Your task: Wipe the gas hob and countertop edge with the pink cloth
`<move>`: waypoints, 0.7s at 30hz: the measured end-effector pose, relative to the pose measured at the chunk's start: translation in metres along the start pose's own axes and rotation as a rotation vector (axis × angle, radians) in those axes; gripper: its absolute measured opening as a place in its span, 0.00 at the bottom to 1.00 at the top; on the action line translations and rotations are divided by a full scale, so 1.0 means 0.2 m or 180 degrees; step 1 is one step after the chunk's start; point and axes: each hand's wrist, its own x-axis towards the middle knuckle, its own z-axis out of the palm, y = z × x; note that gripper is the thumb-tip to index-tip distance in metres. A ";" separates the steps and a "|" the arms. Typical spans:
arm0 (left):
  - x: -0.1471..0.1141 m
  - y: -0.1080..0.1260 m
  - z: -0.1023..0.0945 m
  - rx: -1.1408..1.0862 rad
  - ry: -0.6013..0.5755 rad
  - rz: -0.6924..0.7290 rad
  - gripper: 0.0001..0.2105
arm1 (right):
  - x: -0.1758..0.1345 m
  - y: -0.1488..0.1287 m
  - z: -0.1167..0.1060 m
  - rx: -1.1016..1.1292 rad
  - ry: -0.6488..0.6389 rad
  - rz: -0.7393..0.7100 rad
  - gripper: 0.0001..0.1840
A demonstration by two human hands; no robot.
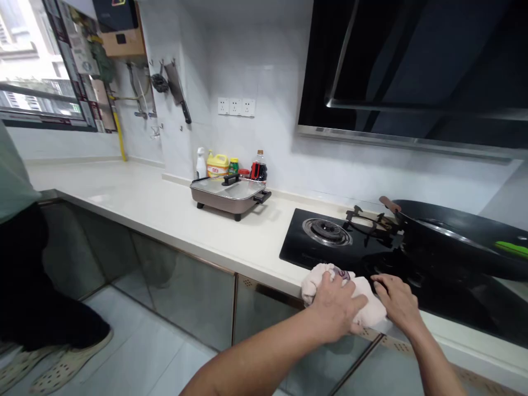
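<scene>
A pale pink cloth (369,302) lies bunched on the front edge of the white counter, against the black gas stove (305,242). My left hand (336,305) grips the cloth from above, its fingers spread over the folds. Beside it, my right hand (396,300) rests at the stove's front edge near the cloth's right end. Its fingers are loosely bent with no object visible in them. Behind the hands, a burner (328,231) has its grate off. That black pan support (369,223) sits toward the back, next to a large black wok (449,236).
An electric pan with a glass lid (231,195) stands on the counter (136,198), with several bottles behind it. A range hood (412,71) overhangs the stove. A cleaver (177,91) hangs on the wall. Another person (28,280) stands at far left.
</scene>
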 end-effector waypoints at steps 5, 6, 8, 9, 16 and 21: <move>-0.11 -0.17 -0.02 -0.0076 0.0163 -0.0047 0.29 | -0.03 0.01 0.00 -0.0143 0.0055 -0.0017 0.26; -0.15 -0.23 -0.03 -0.0117 0.0149 -0.0154 0.32 | -0.03 0.01 0.00 -0.0152 0.0059 -0.0027 0.26; -0.24 -0.36 -0.08 -0.0251 0.0140 -0.0393 0.38 | -0.04 0.00 0.00 -0.0155 0.0060 -0.0054 0.26; -0.29 -0.42 -0.10 -0.0321 0.0141 -0.0506 0.40 | -0.05 0.00 0.00 -0.0158 0.0053 -0.0063 0.26; -0.71 -0.86 -0.37 0.0135 -0.0574 -0.1352 0.43 | -0.05 -0.03 -0.03 -0.0186 -0.0042 -0.0046 0.29; -0.95 -1.06 -0.56 0.0670 -0.1184 -0.2103 0.51 | -0.07 -0.07 -0.05 -0.0120 0.0027 -0.0108 0.29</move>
